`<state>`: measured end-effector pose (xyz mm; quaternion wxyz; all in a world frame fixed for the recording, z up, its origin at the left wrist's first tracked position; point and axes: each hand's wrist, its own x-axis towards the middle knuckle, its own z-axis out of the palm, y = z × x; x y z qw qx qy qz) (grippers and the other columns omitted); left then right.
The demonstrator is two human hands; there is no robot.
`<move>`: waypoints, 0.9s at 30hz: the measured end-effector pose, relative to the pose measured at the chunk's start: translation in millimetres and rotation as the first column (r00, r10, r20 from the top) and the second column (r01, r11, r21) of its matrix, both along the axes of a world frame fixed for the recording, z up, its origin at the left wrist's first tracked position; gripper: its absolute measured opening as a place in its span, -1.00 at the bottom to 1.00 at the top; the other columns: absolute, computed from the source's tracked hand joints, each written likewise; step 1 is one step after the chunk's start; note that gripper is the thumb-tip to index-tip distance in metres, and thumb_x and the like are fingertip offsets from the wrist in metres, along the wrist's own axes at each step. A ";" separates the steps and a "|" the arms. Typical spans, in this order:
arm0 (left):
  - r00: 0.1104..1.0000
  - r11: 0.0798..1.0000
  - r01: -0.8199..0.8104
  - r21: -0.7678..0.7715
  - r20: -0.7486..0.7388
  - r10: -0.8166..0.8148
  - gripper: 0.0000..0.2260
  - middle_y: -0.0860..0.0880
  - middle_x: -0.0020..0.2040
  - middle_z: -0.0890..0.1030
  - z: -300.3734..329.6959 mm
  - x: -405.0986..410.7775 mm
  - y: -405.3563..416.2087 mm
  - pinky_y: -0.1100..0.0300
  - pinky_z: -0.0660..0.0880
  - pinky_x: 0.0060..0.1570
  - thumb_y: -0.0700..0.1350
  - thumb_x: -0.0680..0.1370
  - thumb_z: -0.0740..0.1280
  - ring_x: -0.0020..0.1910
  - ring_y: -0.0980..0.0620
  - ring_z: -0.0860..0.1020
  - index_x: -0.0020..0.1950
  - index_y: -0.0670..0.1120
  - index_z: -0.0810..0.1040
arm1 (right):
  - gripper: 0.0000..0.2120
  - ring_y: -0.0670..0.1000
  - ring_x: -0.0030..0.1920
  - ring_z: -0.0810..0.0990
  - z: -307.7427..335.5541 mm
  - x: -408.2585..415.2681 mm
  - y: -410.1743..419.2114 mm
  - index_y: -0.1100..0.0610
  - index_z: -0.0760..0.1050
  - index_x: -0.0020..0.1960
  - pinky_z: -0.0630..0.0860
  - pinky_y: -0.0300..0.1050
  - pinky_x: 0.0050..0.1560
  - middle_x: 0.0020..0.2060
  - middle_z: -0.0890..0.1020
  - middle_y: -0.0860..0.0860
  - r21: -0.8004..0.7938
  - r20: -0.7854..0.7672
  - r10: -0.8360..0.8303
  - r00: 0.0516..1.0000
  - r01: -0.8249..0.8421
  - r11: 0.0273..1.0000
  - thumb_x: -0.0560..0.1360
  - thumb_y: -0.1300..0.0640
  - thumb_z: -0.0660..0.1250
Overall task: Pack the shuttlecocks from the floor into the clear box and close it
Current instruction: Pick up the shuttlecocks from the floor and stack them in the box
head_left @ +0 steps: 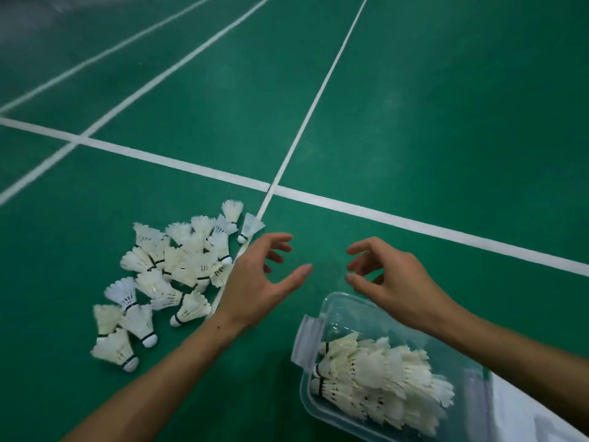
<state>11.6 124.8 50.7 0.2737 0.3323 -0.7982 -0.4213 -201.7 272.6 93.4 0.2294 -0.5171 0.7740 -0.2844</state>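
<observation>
Feathered shuttlecocks (pixel 165 275) lie heaped on the floor (pixel 414 122) left of the half-filled clear box (pixel 318 406); light and crushable, best pinched at the cork. Left hand (pixel 258 282) and right hand (pixel 395 279) hover empty, fingers loosely spread.

Left hand (pixel 255 282) and right hand (pixel 395 279): empty, fingers loosely spread, held above green floor (pixel 414 122). Loose shuttlecocks (pixel 178 263): heaped just left of left fingers. Clear box (pixel 310 387): open, part-filled, below right fingers.

A green court floor (pixel 446 106) filled the view, crossed by white painted lines (pixel 178 163); the far left corner lay dim and grey
</observation>
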 end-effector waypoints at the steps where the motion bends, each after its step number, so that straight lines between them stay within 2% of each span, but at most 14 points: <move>1: 0.999 0.999 -0.037 0.006 0.006 0.037 -0.51 0.20 0.15 0.63 -5.2 11.7 -12.7 0.05 0.62 -0.01 0.26 0.48 0.49 0.07 0.15 0.62 0.33 0.13 0.51 | -0.68 -0.21 -0.01 0.68 -5.2 7.0 -22.2 -0.06 0.53 0.25 0.65 -0.10 0.04 -0.03 0.70 -0.20 -0.007 0.005 0.022 1.000 -0.022 1.000 0.54 0.02 0.51; 5: 0.985 0.988 -0.156 0.008 0.079 0.155 -0.53 0.20 0.13 0.63 -28.4 57.7 -57.8 0.04 0.62 -0.01 0.21 0.47 0.54 0.06 0.17 0.61 0.32 0.15 0.51 | -0.68 -0.17 -0.04 0.70 -32.3 38.8 -99.7 0.00 0.53 0.24 0.66 -0.08 0.04 -0.03 0.72 -0.13 -0.058 0.046 0.073 0.996 -0.070 0.996 0.54 0.04 0.51; 11: 0.942 0.969 -0.240 -0.066 0.225 0.249 -0.45 0.24 0.15 0.59 -54.5 109.1 -98.5 0.06 0.61 0.00 0.31 0.44 0.51 0.07 0.24 0.56 0.35 0.19 0.47 | -0.70 -0.12 -0.02 0.69 -73.1 80.5 -166.4 0.02 0.51 0.25 0.67 -0.03 0.09 0.00 0.70 -0.08 -0.055 0.082 0.149 0.985 -0.145 0.988 0.57 0.05 0.48; 15: 0.905 0.965 -0.208 -0.161 0.341 0.252 -0.41 0.18 0.19 0.56 -64.8 125.0 -115.6 0.09 0.60 0.06 0.26 0.44 0.53 0.08 0.21 0.54 0.40 0.13 0.45 | -0.69 -0.05 -0.01 0.69 -97.7 104.8 -190.9 0.02 0.51 0.25 0.67 0.07 0.11 0.02 0.70 -0.07 -0.038 0.112 0.189 0.976 -0.185 0.982 0.56 0.03 0.47; 19: 0.864 0.968 -0.097 -0.229 0.464 0.197 -0.36 0.15 0.32 0.51 -75.3 126.8 -131.5 0.05 0.53 0.27 0.23 0.43 0.56 0.25 0.13 0.49 0.45 0.14 0.43 | -0.66 -0.01 0.06 0.67 -120.3 125.5 -205.5 0.04 0.49 0.30 0.64 0.09 0.16 0.08 0.69 -0.04 -0.001 0.101 0.215 0.971 -0.216 0.976 0.56 0.08 0.46; 21: 0.824 0.953 -0.048 -0.300 0.527 0.207 -0.36 0.11 0.34 0.51 -78.8 125.8 -138.3 0.06 0.48 0.31 0.23 0.43 0.55 0.30 0.07 0.47 0.46 0.13 0.45 | -0.63 0.00 0.12 0.64 -131.1 135.1 -210.7 0.02 0.48 0.33 0.62 0.10 0.20 0.13 0.67 -0.03 0.032 0.071 0.219 0.973 -0.222 0.975 0.56 0.11 0.46; 24: 0.769 0.923 -0.033 -0.384 0.580 0.269 -0.41 0.08 0.29 0.54 -82.5 123.8 -146.6 0.04 0.52 0.22 0.27 0.44 0.53 0.21 0.02 0.52 0.42 0.17 0.49 | -0.59 0.04 0.19 0.60 -145.4 147.5 -216.2 -0.01 0.45 0.37 0.59 0.09 0.19 0.19 0.63 -0.01 0.059 0.012 0.213 0.977 -0.213 0.975 0.57 0.18 0.43; 27: 0.701 0.941 -0.038 -0.337 0.662 0.266 -0.44 0.08 0.31 0.50 -87.6 120.5 -147.9 -0.01 0.58 0.14 0.33 0.44 0.49 0.03 0.03 0.60 0.39 0.22 0.51 | -0.56 0.04 0.15 0.60 -157.1 156.4 -219.7 -0.03 0.42 0.39 0.60 0.01 0.10 0.17 0.63 0.00 0.063 -0.026 0.201 0.979 -0.200 0.978 0.57 0.24 0.41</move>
